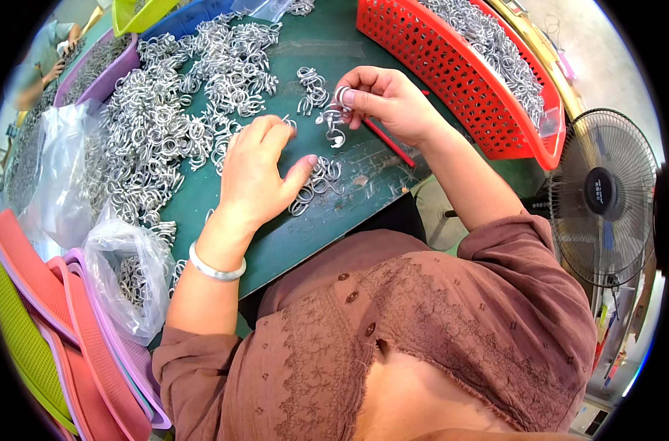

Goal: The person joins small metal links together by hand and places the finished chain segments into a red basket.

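My right hand point(393, 103) pinches a silvery metal ring point(342, 95) between thumb and fingers. More linked rings point(334, 128) hang or lie just below it, over the green table. To its left, my left hand point(257, 173) rests low over the tabletop with its thumb spread from the bent fingers. A ring shows beside its fingertips; whether they touch it is unclear. One small cluster of rings point(319, 180) lies by the left thumb, and another cluster point(312, 90) lies beyond, between the two hands.
A large heap of rings point(158, 125) covers the table's left side. A red perforated basket point(452, 92) of rings stands at the right, near a red stick point(389, 143) and a fan point(602, 195). Plastic bags point(125, 272) and stacked baskets point(92, 331) sit at left. Another person point(44, 66) is far left.
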### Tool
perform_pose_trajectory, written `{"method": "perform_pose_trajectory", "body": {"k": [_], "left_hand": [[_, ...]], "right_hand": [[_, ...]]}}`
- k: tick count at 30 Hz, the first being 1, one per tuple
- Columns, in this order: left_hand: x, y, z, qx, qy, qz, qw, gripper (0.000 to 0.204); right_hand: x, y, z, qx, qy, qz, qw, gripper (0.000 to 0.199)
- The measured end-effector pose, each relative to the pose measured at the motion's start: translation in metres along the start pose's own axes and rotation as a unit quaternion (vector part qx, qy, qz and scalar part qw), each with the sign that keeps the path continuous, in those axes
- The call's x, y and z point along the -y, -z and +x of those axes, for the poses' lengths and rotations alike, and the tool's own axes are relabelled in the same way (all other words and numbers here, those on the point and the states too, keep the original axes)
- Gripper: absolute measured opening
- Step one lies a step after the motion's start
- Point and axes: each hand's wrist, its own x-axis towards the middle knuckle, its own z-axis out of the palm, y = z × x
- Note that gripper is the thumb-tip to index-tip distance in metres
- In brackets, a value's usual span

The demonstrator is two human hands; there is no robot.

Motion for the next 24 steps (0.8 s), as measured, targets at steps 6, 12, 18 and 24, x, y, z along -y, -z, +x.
{"method": "perform_pose_trajectory", "body": {"k": [6, 12, 18, 24], "left_hand": [[0.000, -0.009, -0.003, 0.007, 0.091, -0.285, 0.954, 0.046], [0.004, -0.011, -0.001, 0.026, 0.183, -0.549, 0.815, 0.025], [0.005, -0.014, -0.001, 0.001, 0.189, -0.528, 0.828, 0.022], [0.006, -0.014, -0.002, -0.004, 0.217, -0.528, 0.821, 0.021]], "right_hand": [[0.003, -0.020, 0.003, 0.044, -0.010, 0.140, 0.989, 0.018], [-0.002, -0.025, 0.009, 0.055, -0.008, 0.172, 0.983, 0.018], [-0.001, -0.029, 0.009, 0.060, -0.022, 0.176, 0.982, 0.015], [-0.002, -0.035, 0.009, 0.077, 0.005, 0.115, 0.990, 0.018]]}}
